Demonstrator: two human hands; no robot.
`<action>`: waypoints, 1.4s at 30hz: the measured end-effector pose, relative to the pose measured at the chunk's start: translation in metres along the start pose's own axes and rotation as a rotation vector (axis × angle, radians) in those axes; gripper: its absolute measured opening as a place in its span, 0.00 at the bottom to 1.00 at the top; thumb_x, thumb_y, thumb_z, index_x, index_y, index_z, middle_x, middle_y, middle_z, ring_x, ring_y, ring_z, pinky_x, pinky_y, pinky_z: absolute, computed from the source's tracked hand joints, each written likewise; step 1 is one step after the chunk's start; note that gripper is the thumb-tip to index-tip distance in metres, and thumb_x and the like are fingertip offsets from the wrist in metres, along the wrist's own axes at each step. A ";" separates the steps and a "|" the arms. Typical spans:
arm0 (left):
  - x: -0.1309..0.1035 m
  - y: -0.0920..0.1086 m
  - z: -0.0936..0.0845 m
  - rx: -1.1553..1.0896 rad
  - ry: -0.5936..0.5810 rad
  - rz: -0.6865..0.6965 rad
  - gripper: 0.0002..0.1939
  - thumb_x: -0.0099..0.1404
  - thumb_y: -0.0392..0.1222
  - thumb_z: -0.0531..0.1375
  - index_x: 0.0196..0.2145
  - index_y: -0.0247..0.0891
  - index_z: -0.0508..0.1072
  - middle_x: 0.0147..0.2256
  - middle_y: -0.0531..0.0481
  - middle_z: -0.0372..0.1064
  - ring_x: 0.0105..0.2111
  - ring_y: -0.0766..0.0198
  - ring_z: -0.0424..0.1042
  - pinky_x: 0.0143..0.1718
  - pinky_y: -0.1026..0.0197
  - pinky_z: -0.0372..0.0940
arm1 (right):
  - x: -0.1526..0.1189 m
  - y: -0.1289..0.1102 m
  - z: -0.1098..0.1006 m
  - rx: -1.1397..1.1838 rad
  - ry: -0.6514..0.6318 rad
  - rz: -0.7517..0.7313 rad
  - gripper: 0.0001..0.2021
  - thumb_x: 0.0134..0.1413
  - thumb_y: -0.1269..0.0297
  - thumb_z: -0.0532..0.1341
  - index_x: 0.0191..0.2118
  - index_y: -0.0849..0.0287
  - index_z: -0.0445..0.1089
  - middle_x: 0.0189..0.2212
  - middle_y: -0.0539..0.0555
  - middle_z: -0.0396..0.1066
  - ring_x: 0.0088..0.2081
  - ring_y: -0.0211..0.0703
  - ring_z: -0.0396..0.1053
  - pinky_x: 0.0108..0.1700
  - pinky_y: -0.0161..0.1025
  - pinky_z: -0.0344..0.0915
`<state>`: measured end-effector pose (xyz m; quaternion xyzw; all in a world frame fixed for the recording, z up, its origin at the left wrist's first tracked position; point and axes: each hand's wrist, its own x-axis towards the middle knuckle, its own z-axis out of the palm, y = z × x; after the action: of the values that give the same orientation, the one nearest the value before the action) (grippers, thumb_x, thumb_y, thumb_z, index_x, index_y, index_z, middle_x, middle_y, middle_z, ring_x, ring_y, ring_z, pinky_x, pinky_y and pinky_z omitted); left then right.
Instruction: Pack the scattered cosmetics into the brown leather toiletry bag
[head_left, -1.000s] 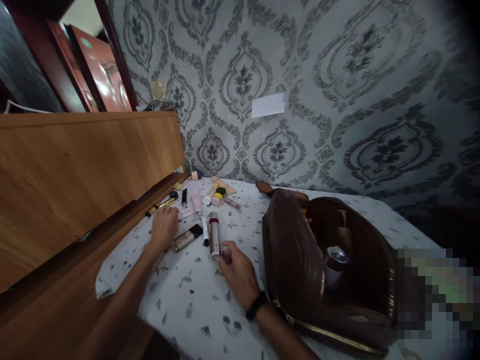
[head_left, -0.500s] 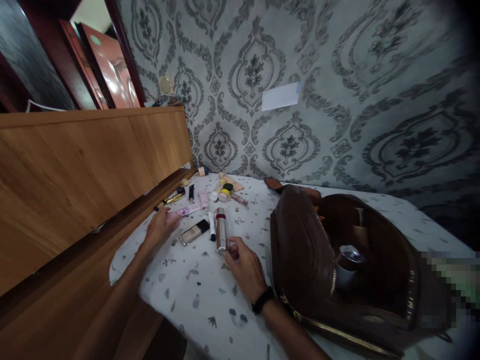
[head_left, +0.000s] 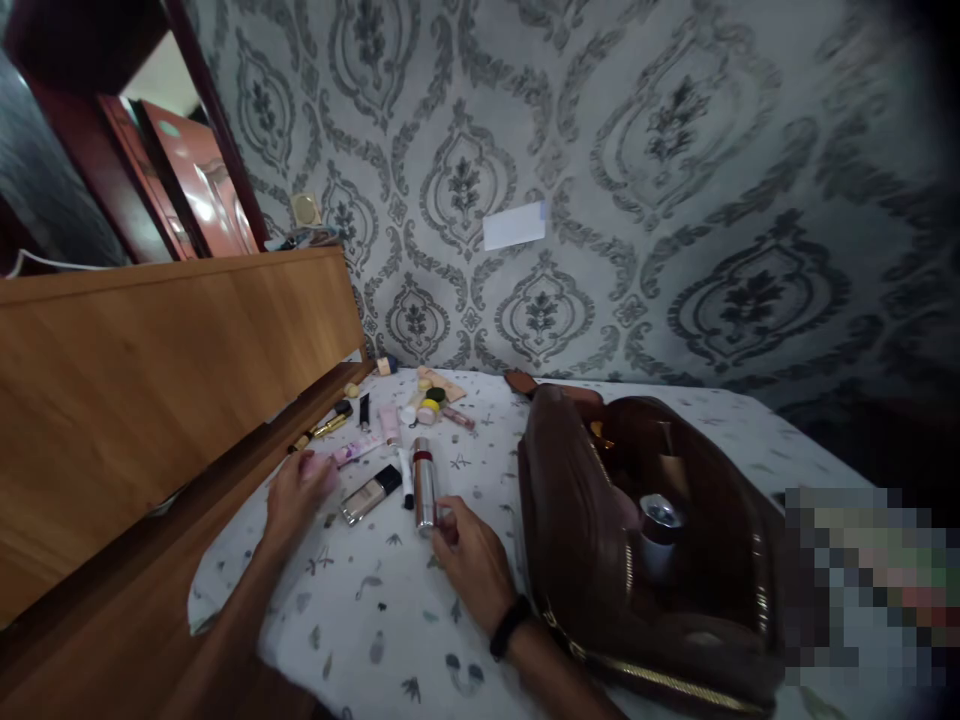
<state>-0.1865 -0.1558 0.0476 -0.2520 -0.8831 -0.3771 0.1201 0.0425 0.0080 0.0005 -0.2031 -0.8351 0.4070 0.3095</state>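
On the white patterned cloth, my left hand (head_left: 291, 492) is closed around the near end of a pink-and-purple tube (head_left: 355, 451). The fingers of my right hand (head_left: 471, 556), with a black wristband, are curled against the base of a silver bottle (head_left: 425, 490) with a red band, which lies flat. Between my hands are a glass foundation bottle (head_left: 369, 496) with a black cap and a slim white tube (head_left: 406, 478) with a black end. Farther back lie a light pink tube (head_left: 390, 426), a small black tube (head_left: 364, 411) and a yellow-lidded jar (head_left: 428, 411).
A large brown leather bag (head_left: 559, 540) stands unzipped on the right, with a dark-capped container (head_left: 660, 525) and a brush inside. On the left rises a wooden panel (head_left: 187, 350). The patterned wall (head_left: 570, 130) closes off the back. Gold and black cosmetics (head_left: 330, 426) lie near the panel.
The view has swung slightly right and up, so everything sits farther left and lower in the picture. Both hands keep their places by the tube and the silver bottle.
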 end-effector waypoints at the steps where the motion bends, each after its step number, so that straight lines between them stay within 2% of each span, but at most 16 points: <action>1: -0.001 0.002 -0.001 -0.057 0.008 0.008 0.27 0.61 0.62 0.56 0.47 0.38 0.72 0.45 0.42 0.74 0.45 0.49 0.73 0.46 0.50 0.66 | 0.000 -0.001 0.000 -0.002 0.009 -0.001 0.12 0.52 0.70 0.56 0.44 0.57 0.67 0.30 0.50 0.71 0.32 0.43 0.69 0.35 0.37 0.63; 5: -0.005 0.019 0.002 -0.231 -0.056 0.109 0.29 0.58 0.65 0.58 0.45 0.36 0.73 0.44 0.43 0.74 0.44 0.51 0.73 0.45 0.53 0.67 | 0.000 -0.005 0.001 -0.019 0.080 -0.018 0.09 0.50 0.70 0.59 0.40 0.57 0.68 0.34 0.52 0.70 0.37 0.45 0.69 0.41 0.39 0.64; 9: -0.018 0.050 0.013 -0.347 -0.196 0.185 0.28 0.58 0.62 0.59 0.47 0.36 0.72 0.46 0.42 0.73 0.46 0.52 0.72 0.46 0.53 0.67 | 0.003 -0.008 -0.001 0.023 0.112 -0.026 0.11 0.48 0.70 0.62 0.40 0.57 0.69 0.38 0.55 0.70 0.43 0.49 0.68 0.46 0.43 0.65; 12: -0.032 0.075 0.023 -0.397 -0.292 0.249 0.27 0.59 0.59 0.60 0.48 0.37 0.71 0.47 0.42 0.73 0.48 0.52 0.71 0.50 0.52 0.66 | 0.003 -0.009 -0.002 0.072 0.089 -0.043 0.15 0.47 0.69 0.64 0.44 0.58 0.69 0.41 0.56 0.71 0.46 0.51 0.67 0.50 0.47 0.64; 15: -0.043 0.091 0.034 -0.448 -0.386 0.297 0.27 0.58 0.58 0.61 0.49 0.37 0.71 0.47 0.42 0.72 0.48 0.52 0.71 0.49 0.52 0.67 | 0.001 -0.010 -0.002 0.127 0.074 -0.046 0.24 0.47 0.68 0.66 0.52 0.57 0.66 0.46 0.56 0.71 0.50 0.52 0.67 0.53 0.49 0.63; 18: -0.048 0.096 0.043 -0.502 -0.450 0.312 0.26 0.58 0.56 0.62 0.49 0.37 0.70 0.47 0.42 0.72 0.47 0.53 0.72 0.50 0.52 0.68 | -0.001 -0.012 -0.003 0.168 0.073 -0.030 0.29 0.47 0.67 0.67 0.57 0.56 0.63 0.51 0.58 0.70 0.53 0.52 0.66 0.55 0.49 0.63; 22: -0.051 0.099 0.048 -0.548 -0.533 0.292 0.28 0.58 0.56 0.64 0.51 0.37 0.70 0.50 0.41 0.71 0.50 0.51 0.70 0.52 0.51 0.67 | 0.001 -0.011 -0.004 0.227 0.074 0.026 0.30 0.48 0.68 0.67 0.57 0.58 0.62 0.50 0.59 0.71 0.53 0.51 0.68 0.54 0.48 0.64; 28: -0.053 0.106 0.039 -0.603 -0.671 0.300 0.33 0.58 0.58 0.63 0.56 0.38 0.68 0.58 0.38 0.66 0.58 0.47 0.66 0.56 0.50 0.65 | 0.003 -0.010 -0.003 0.286 0.117 0.058 0.27 0.48 0.67 0.67 0.55 0.59 0.62 0.47 0.58 0.71 0.47 0.49 0.69 0.49 0.46 0.66; 33: -0.052 0.106 0.031 -0.587 -0.781 0.319 0.36 0.59 0.53 0.65 0.62 0.42 0.63 0.61 0.39 0.62 0.58 0.47 0.65 0.58 0.49 0.64 | 0.001 -0.010 -0.001 0.278 0.203 0.033 0.26 0.48 0.66 0.66 0.54 0.57 0.62 0.47 0.57 0.71 0.47 0.48 0.69 0.46 0.44 0.68; 37: -0.049 0.112 0.029 -0.574 -0.795 0.315 0.32 0.58 0.51 0.66 0.59 0.43 0.66 0.58 0.41 0.65 0.56 0.48 0.68 0.57 0.49 0.65 | 0.000 -0.013 -0.003 0.284 0.220 0.042 0.26 0.47 0.67 0.66 0.54 0.57 0.62 0.48 0.57 0.71 0.47 0.48 0.70 0.45 0.43 0.68; 42: -0.044 0.121 0.028 -0.549 -0.781 0.324 0.29 0.56 0.50 0.67 0.55 0.42 0.69 0.54 0.42 0.69 0.53 0.50 0.71 0.53 0.51 0.69 | 0.000 -0.016 -0.006 0.331 0.210 0.075 0.28 0.48 0.67 0.66 0.56 0.58 0.62 0.47 0.57 0.72 0.43 0.47 0.71 0.41 0.41 0.69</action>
<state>-0.0854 -0.0795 0.0844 -0.5304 -0.6799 -0.4496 -0.2329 0.0448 0.0021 0.0165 -0.2219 -0.7115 0.5266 0.4088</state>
